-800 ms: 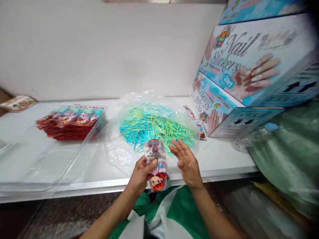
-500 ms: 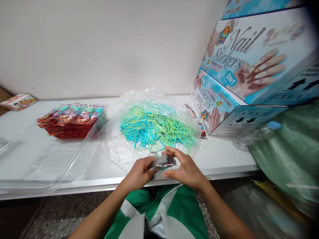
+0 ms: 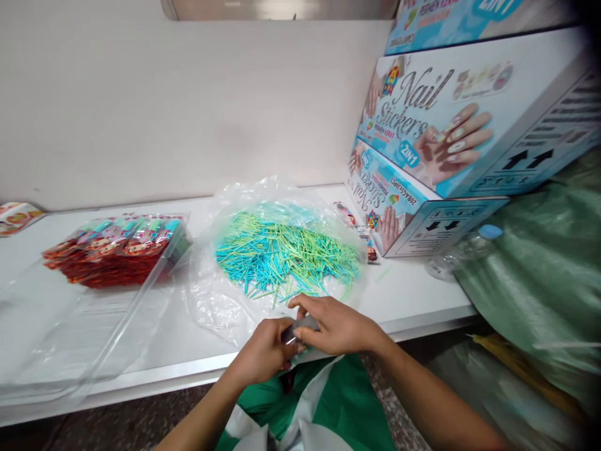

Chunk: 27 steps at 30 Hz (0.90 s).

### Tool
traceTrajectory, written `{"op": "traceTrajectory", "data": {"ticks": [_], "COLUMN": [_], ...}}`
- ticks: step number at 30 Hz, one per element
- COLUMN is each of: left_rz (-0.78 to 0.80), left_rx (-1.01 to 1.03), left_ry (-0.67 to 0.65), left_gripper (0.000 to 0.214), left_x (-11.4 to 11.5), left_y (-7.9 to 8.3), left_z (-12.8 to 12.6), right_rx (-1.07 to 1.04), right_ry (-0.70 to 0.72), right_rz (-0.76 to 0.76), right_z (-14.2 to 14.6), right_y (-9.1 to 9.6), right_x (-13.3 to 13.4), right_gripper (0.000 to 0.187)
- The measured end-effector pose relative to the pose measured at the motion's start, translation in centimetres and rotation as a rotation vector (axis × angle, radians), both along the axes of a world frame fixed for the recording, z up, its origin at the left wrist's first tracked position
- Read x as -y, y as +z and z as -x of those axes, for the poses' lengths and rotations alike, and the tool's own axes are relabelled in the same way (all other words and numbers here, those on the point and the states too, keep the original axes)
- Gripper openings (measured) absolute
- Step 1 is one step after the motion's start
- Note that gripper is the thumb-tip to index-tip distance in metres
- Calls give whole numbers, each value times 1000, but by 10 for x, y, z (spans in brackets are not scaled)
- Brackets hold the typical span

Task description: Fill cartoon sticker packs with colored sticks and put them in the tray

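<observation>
Close to the table's front edge, my left hand (image 3: 263, 352) grips a small dark, shiny packet (image 3: 306, 324). My right hand (image 3: 339, 324) is closed on the packet's other side, thumb and fingers against it. Fingers cover much of the packet, so its print cannot be read. Just beyond both hands, a loose pile of thin blue and green sticks (image 3: 282, 250) lies on a crumpled clear plastic bag (image 3: 213, 304).
Red packets (image 3: 107, 260) lie stacked at left by clear plastic sheeting (image 3: 89, 332). Nail Stickers cartons (image 3: 422, 119) rise at the right. Beside them are small packets (image 3: 369, 243), a clear bottle (image 3: 462, 252) and a green sack (image 3: 530, 269). The white table's edge (image 3: 197, 376) runs in front.
My right hand has closed in over the packet from a looser hold. Both hands sit slightly lower in view. The camera view has shifted, showing more wall above.
</observation>
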State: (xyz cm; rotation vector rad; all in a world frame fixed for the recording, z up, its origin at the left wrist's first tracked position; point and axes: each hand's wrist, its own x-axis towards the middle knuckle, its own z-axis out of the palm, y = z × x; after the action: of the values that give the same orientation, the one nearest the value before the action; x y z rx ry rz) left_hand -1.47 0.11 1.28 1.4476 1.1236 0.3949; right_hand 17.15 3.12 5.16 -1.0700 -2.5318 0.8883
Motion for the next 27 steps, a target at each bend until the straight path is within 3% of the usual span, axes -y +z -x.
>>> {"op": "traceTrajectory", "data": {"ticks": [3,9,13,15,19,21,24,27], "left_rz": [74,223,172,170,147,68,-191,-482], "left_rx": [87,306,459,512,543,441,156,-84], "left_ry": [17,19,166,215,254,284,314,212], "left_gripper": [20,31,30,30,28,29,30,29], "left_x": [-7,-19,-28,-34,-43,-44,-35,-20], "left_y": [-3,-2,-1,-2,-8,-16,-37,-64], "left_z": [-5,-5,7,9,5,6,14,28], "right_rx": [29,-3,-151,-262,-397,-437,-562,-822], "right_ry": [65,41,-306,-489,-603,-613,-672,-768], "right_rz": [61,133,263,244,201,235,255,203], "right_z": [-11,-58,-113,-133,-142,-142,-146,-149], "right_y": [5,25,43,48,43,38,37,41], "right_x": [-6,-15,-32,-44,-67,-76,-92,-124], "right_gripper": [52,35,37,40,42,42,40,29]}}
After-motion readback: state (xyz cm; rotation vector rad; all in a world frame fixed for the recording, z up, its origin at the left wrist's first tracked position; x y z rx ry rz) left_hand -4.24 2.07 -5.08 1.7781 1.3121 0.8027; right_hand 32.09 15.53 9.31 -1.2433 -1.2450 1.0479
